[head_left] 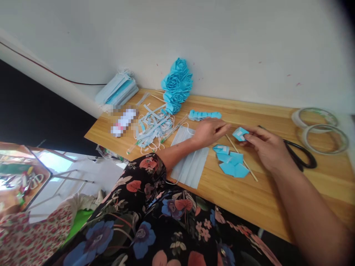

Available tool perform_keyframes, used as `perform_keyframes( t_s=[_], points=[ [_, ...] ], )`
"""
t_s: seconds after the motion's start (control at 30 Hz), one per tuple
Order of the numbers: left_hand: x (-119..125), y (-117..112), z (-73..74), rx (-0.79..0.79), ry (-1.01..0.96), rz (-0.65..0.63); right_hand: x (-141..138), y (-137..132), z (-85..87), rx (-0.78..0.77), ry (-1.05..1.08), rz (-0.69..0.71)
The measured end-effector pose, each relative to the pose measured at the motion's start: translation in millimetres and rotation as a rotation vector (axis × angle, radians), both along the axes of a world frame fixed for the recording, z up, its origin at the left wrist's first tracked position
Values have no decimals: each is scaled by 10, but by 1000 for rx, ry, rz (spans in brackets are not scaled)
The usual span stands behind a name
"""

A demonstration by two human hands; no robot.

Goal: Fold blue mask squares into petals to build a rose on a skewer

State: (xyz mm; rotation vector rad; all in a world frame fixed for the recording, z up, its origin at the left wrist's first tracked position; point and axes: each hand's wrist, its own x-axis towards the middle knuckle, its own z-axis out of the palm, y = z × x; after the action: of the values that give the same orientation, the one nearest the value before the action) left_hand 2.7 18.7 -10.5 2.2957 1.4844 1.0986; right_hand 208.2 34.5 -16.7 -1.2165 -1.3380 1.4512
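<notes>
My right hand (267, 146) pinches a small folded blue petal piece (239, 134) between thumb and fingers, with a whitish patch on its face. Just left of it, my left hand (210, 131) hovers with its fingers curled together; whatever they may hold is hidden. Below the two hands lie several blue folded pieces (234, 165) of the same fabric-like material, with a thin wooden stick (252, 173) running beneath them. A pleated light-blue face mask (191, 170) lies flat under my left forearm. Behind that hand is a row of blue folded petals (204, 115).
Scissors with black handles (306, 160) lie beside my right wrist, near two tape rolls (324, 138). Blue fabric roses (177, 85) lean by the wall. Cut strips and loops (154, 125), a mask stack (118, 90) and a blurred-out item (124, 122) occupy the left.
</notes>
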Motion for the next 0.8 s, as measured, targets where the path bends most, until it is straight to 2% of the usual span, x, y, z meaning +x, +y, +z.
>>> perform_keyframes(
  t_s=[0.23,0.37,0.63,0.8],
  points=[
    [-33,38,-57,54,-115,19,-46,-42,84,76,51,4],
    [-41,29,-30,40,-129,15,-42,-39,80,160,25,36],
    [-15,-3,34,1,-148,-169,-37,-75,41,323,-195,128],
    [-24,21,-23,7,-85,-165,-36,-85,21,338,-256,140]
  ],
)
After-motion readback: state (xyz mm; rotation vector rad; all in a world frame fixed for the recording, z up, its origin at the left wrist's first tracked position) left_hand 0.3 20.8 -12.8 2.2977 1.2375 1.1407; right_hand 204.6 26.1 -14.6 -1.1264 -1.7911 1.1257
